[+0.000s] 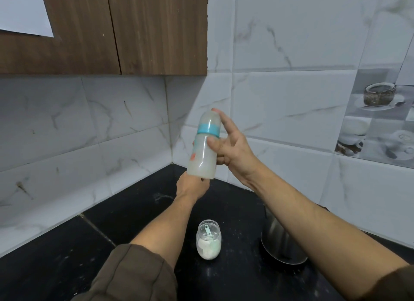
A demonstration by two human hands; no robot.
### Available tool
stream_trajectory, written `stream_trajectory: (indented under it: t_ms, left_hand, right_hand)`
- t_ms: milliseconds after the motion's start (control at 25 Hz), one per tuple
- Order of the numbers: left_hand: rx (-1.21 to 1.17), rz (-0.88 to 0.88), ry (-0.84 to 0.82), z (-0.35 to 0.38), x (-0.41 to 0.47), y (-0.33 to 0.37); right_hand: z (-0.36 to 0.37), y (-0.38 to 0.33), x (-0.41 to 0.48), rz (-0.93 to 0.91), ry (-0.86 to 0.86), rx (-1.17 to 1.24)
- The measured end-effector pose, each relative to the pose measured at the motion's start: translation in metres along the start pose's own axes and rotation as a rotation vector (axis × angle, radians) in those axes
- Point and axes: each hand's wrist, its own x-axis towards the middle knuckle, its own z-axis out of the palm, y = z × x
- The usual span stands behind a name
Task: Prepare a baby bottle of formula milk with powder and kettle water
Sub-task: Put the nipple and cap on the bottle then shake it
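A capped baby bottle [205, 148] with a blue ring and milky liquid inside is held up, slightly tilted, in front of the tiled corner. My right hand [233, 148] grips it, with the index fingertip on top of the cap and the thumb on the bottle's side. My left hand [190, 186] is just under the bottle's base; its fingers are hidden behind the bottle. An open glass jar of white powder [208, 242] with a scoop inside stands on the black counter [67, 256] below. A steel kettle [280, 244] stands to the jar's right, partly hidden by my right forearm.
Marble-look tiled walls meet in a corner behind the bottle. A brown wooden wall cabinet [134, 31] hangs above on the left. The black counter runs from the corner toward me on both sides.
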Motion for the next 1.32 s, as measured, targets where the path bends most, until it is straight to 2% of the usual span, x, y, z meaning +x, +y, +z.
stream_trajectory:
  t_ms: [40, 120, 160, 240, 360, 400, 440, 520, 560, 600, 640, 760, 800, 840, 960, 1000, 1080, 1200, 1240, 1320]
  left_hand:
    - [0.031, 0.013, 0.003, -0.001, 0.001, 0.0]
    - [0.09, 0.036, -0.005, -0.002, 0.002, -0.002]
    - [0.098, 0.039, -0.008, -0.003, 0.001, -0.002]
    - [0.094, 0.035, -0.013, -0.001, 0.001, -0.003]
    - [0.074, 0.029, -0.018, 0.004, 0.0, -0.004]
    - [0.069, 0.025, -0.02, 0.004, 0.0, -0.003]
    - [0.078, 0.031, -0.015, 0.003, 0.0, -0.002]
    - [0.093, 0.036, -0.005, 0.002, 0.001, -0.001]
    - [0.093, 0.034, -0.012, 0.002, 0.001, 0.0]
    - [0.093, 0.032, -0.02, 0.003, 0.001, 0.0]
    - [0.091, 0.026, -0.029, 0.004, 0.001, -0.001]
    - [0.033, -0.003, -0.023, 0.009, 0.001, -0.006]
    - [0.02, -0.01, -0.017, 0.008, 0.001, -0.006]
    - [0.035, 0.004, -0.019, 0.006, 0.0, -0.004]
    - [0.087, 0.015, -0.025, 0.001, 0.0, -0.001]
    - [0.092, 0.019, -0.024, 0.001, 0.001, -0.001]
    - [0.089, 0.02, -0.021, 0.003, 0.002, -0.001]
    - [0.061, 0.02, -0.03, 0.007, 0.002, 0.003]
    - [0.058, 0.025, -0.028, 0.006, 0.001, 0.005]
    - [0.072, 0.031, -0.03, 0.005, 0.002, 0.005]
  right_hand:
    - [0.0, 0.0, 0.001, -0.012, 0.069, 0.066]
    - [-0.001, -0.004, 0.012, -0.028, 0.344, 0.318]
    - [-0.002, -0.005, 0.017, -0.041, 0.417, 0.424]
    - [-0.001, -0.007, 0.02, -0.031, 0.354, 0.416]
    - [0.004, -0.004, 0.009, -0.006, 0.033, 0.075]
    - [0.004, -0.003, 0.007, -0.017, 0.007, 0.049]
    - [0.004, -0.004, 0.008, -0.028, 0.06, 0.1]
    - [0.004, -0.007, 0.016, -0.03, 0.275, 0.314]
    - [0.003, -0.006, 0.02, -0.035, 0.337, 0.383]
    - [0.003, -0.006, 0.021, -0.032, 0.327, 0.381]
    - [0.003, -0.008, 0.019, -0.012, 0.252, 0.309]
    - [0.006, -0.008, 0.006, 0.039, -0.11, -0.021]
    - [0.005, -0.008, 0.005, 0.035, -0.121, -0.037]
    - [0.004, -0.008, 0.007, 0.018, -0.038, 0.015]
    - [-0.002, -0.012, 0.027, -0.019, 0.386, 0.379]
    - [-0.004, -0.012, 0.032, -0.032, 0.417, 0.453]
    - [-0.001, -0.014, 0.029, 0.014, 0.298, 0.364]
    - [0.005, -0.008, 0.016, 0.033, -0.025, 0.048]
    - [0.004, -0.008, 0.018, 0.017, -0.005, 0.051]
    - [0.002, -0.012, 0.032, 0.018, 0.254, 0.224]
